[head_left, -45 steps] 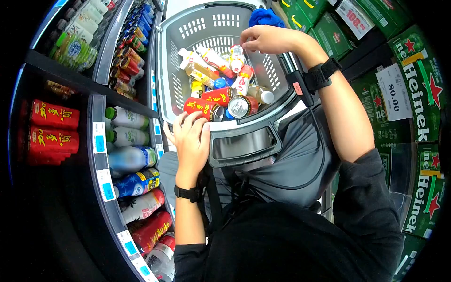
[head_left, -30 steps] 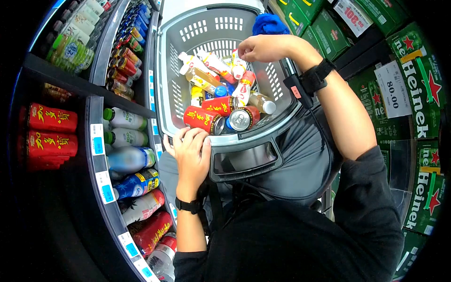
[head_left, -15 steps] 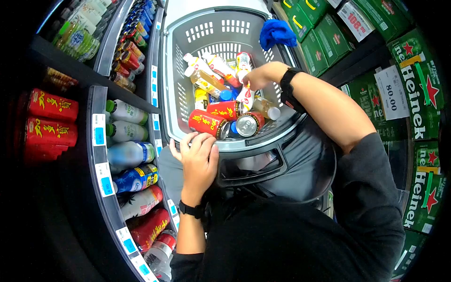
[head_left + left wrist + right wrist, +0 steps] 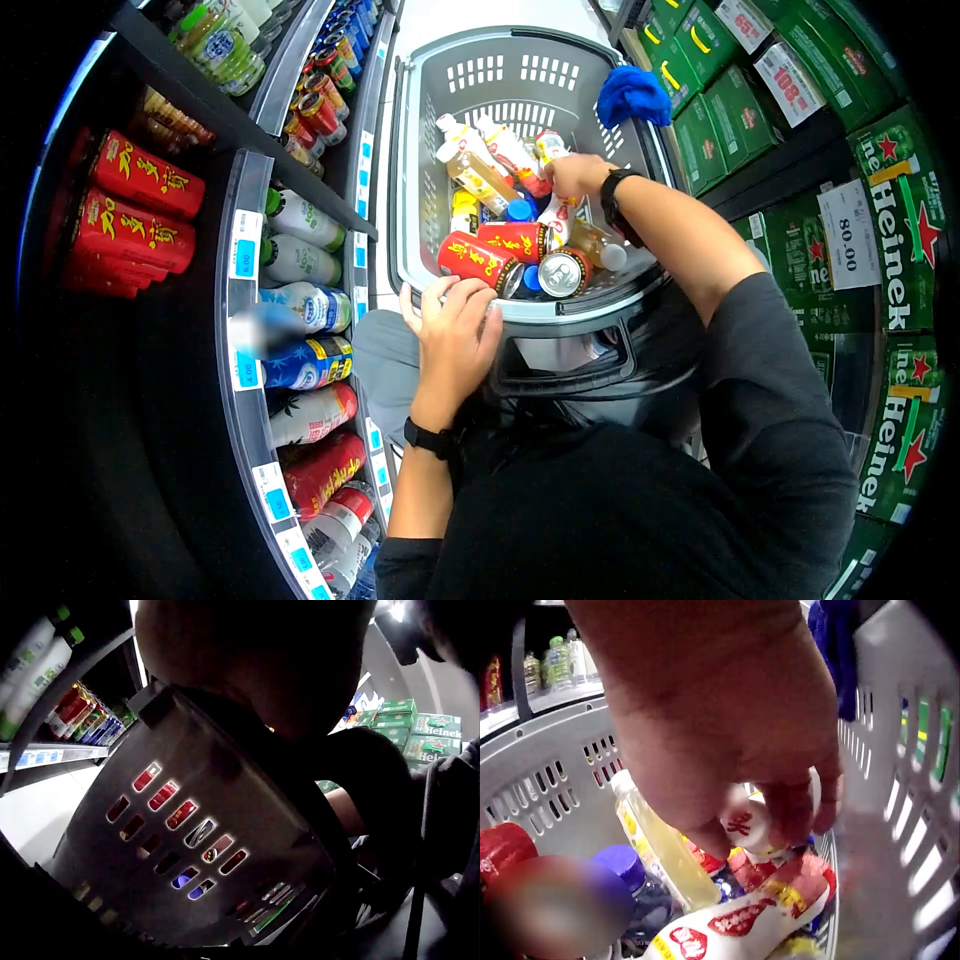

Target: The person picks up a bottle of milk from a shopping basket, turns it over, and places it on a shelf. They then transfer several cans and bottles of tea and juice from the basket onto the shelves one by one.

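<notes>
right wrist view: right hand (image 4: 735, 742) pinches the white bottle (image 4: 748, 823) inside the basket (image 4: 562, 754)

and there it is, the white bottle framed by the fingers: thumb on one side, bent fingertips on the other, closing in a pinch, the bottle's round end showing in the gap between them. the head view puts it toward the basket's right wall, among the piled drinks, just beside the hand; a yellowish bottle (image 4: 667, 851) leans nearby and a red-and-white bottle (image 4: 742, 919) lies just below.

big change! a second and a half ago this hand hovered up by the right rim; now it's down in the pile. the left hand (image 4: 455, 340) has stayed on the near rim all along, beside a red can (image 4: 480, 262); its fingers lie close together, little finger a touch apart, but whether they grip or merely rest, cannot tell.

and the direction: the bottle's round end, with a blurred red mark, faces the wrist camera, so its long axis comes foreshortened toward the palm. from the head, that axis runs roughly from the far wall to the near rim, the near end covered by fingers.
</notes>
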The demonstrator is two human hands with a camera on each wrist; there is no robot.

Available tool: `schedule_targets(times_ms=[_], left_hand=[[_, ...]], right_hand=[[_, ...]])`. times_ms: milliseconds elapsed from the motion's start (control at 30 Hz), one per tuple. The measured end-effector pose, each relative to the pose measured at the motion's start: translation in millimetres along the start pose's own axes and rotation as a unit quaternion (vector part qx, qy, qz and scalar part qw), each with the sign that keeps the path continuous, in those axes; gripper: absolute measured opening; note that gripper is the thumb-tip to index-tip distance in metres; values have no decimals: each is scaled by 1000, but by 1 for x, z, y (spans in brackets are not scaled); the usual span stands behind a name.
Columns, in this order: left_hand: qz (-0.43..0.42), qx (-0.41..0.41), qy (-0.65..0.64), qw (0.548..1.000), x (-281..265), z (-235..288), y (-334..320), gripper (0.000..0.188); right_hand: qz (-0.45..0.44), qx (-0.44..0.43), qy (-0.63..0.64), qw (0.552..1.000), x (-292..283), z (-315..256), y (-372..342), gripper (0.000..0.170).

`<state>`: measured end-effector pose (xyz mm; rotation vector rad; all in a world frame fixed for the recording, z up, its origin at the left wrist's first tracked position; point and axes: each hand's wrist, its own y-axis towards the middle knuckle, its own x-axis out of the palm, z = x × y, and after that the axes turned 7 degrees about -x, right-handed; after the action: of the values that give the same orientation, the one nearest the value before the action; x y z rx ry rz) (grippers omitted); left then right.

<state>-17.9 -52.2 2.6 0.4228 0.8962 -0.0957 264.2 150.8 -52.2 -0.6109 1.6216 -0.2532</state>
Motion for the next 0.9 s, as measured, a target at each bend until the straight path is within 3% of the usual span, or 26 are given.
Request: schedule_targets(times_ms=[67,133,200,267,333,433,500,533,567,600,700,733,767,800,867,900], left_hand=[[-4,-4,1,1000,-1,0,0,16],[0,0,2,1000,0,0,1,16],[3,5,4,1000,-1,1,0,17],[3,1,7,1000,0,1,0,17],[3,-1,6,1000,-1,2,0,17],[-8,-9,13,1000,-2,4,-1,19],[-18,-11,22,1000,-5,4,1,22],[-25,-13,9,1000,-7,4,2,33],[-33,-16,-4,999,-9,4,1,46],[-33,-17,-1,999,-9,3,0,46],[3,-55,-55,997,-1,-5,-6,93],[3,-55,-52,997,2,-5,-7,93],[57,-104,-201,972,7,-3,-8,95],[108,-149,-345,920,8,-2,-8,97],[122,-158,-487,850,-14,18,1,99],[143,-167,-490,843,-18,22,1,95]], right_hand=[[34,-16,-47,998,-21,-5,-15,33],[125,-8,-11,992,-51,-16,-26,27],[132,-23,-6,991,-79,-15,-40,25],[193,-22,52,980,-102,-18,-58,26],[213,-65,110,969,-125,-25,-78,33],[262,-118,171,942,-141,-51,-109,26],[343,-198,216,893,-148,-75,-137,23],[343,-200,217,892,-150,-86,-149,23],[350,-241,271,864,-151,-96,-160,22],[356,-281,323,831,-152,-104,-170,21],[328,-273,404,809,-153,-122,-193,19],[328,-275,407,807,-149,-127,-194,19],[310,-263,461,789,-144,-131,-192,19],[291,-251,513,767,-141,-132,-190,20],[281,-272,549,739,-137,-130,-190,26],[228,-264,588,729,-136,-128,-191,24]])
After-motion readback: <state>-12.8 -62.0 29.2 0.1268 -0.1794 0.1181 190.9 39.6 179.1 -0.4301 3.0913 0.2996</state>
